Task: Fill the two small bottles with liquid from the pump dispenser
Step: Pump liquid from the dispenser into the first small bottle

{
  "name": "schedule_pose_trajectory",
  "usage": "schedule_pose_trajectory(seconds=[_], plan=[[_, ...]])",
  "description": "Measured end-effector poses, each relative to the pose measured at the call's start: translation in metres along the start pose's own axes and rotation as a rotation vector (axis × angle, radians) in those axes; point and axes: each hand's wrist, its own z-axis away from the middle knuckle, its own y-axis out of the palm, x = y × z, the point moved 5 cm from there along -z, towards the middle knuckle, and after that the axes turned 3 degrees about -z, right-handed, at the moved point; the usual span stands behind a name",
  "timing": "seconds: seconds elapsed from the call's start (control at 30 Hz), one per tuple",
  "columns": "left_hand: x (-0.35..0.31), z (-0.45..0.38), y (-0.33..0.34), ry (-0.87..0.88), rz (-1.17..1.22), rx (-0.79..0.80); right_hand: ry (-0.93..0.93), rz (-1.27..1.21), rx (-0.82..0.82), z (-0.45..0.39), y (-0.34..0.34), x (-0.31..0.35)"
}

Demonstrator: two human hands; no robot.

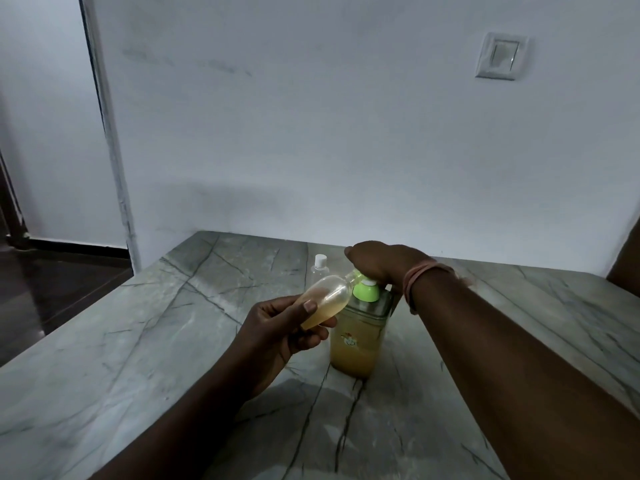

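A clear pump dispenser [356,337] with yellow liquid and a green pump top stands on the marble table [138,358]. My right hand [377,261] lies flat on the pump head, pressing on it. My left hand [280,330] holds a small clear bottle [325,299] tilted, its mouth up against the pump spout. Yellow liquid sits in the lower part of that bottle. A second small bottle [319,270] with a white cap stands upright behind it; it looks empty.
The table's far edge meets a white wall [311,150] just behind the bottles. Its left edge drops to a dark floor [52,289]. A light switch [501,60] sits high on the wall. A pink band circles my right wrist.
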Motion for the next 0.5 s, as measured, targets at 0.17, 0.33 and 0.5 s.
schedule_pose_trajectory(seconds=[0.17,0.33,0.5], plan=[[0.000,0.002,0.000,-0.007,0.002,-0.010,0.019,-0.058,0.054,0.015,-0.008,0.001],[0.000,0.001,-0.002,-0.005,0.001,-0.024,-0.021,0.042,0.023,0.014,-0.011,0.008],[0.003,-0.001,-0.003,-0.007,0.003,-0.007,-0.021,0.100,0.048,0.007,-0.004,0.001]])
